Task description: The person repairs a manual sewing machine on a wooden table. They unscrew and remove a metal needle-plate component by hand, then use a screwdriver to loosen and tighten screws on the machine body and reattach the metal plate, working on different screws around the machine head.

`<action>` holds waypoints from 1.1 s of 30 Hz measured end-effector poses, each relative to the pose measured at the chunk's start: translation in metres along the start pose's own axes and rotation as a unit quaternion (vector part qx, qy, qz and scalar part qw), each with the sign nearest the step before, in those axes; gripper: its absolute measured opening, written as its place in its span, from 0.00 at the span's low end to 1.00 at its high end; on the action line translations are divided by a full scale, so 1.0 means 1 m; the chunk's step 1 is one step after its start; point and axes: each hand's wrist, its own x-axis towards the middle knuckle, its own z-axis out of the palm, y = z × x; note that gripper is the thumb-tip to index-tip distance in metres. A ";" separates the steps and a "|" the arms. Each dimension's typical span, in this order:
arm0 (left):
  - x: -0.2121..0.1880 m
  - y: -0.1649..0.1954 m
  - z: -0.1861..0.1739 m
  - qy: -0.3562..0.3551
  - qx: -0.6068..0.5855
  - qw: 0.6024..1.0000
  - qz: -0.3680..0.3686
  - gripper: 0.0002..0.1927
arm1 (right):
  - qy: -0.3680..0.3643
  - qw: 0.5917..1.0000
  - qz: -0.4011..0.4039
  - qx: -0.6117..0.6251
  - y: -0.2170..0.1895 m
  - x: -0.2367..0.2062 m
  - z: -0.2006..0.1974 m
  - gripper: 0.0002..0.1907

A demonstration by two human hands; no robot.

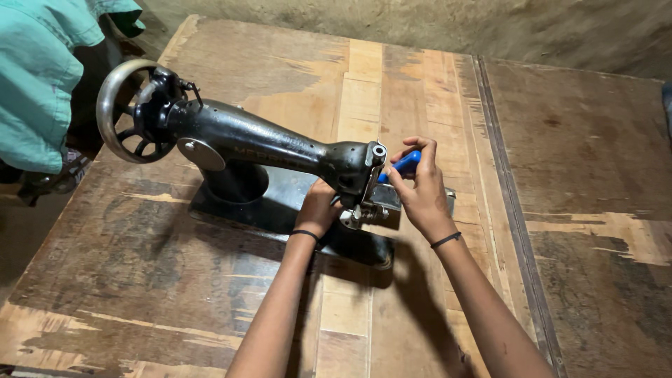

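Faint gold lettering along the arm of the black sewing machine, up and to the left of the left hand; too worn to make out. Right hand curled closed around a blue-handled tool, thumb and fingers pinched on the handle, tool tip pointed at the machine's head just left of the knuckles. Left hand tucked under the machine's arm, fingers hidden behind the needle end (open or closed: cannot tell), touching the metal parts there. Thin black band on each wrist. Handwheel far out to the left of both hands. Worn wooden table beneath everything. Teal cloth beyond the handwheel, at the far left edge.
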 end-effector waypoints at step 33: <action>-0.001 -0.004 0.009 0.024 -0.027 0.999 0.016 0.07 | -0.004 0.996 -0.084 -0.022 -0.020 0.002 -0.006 0.27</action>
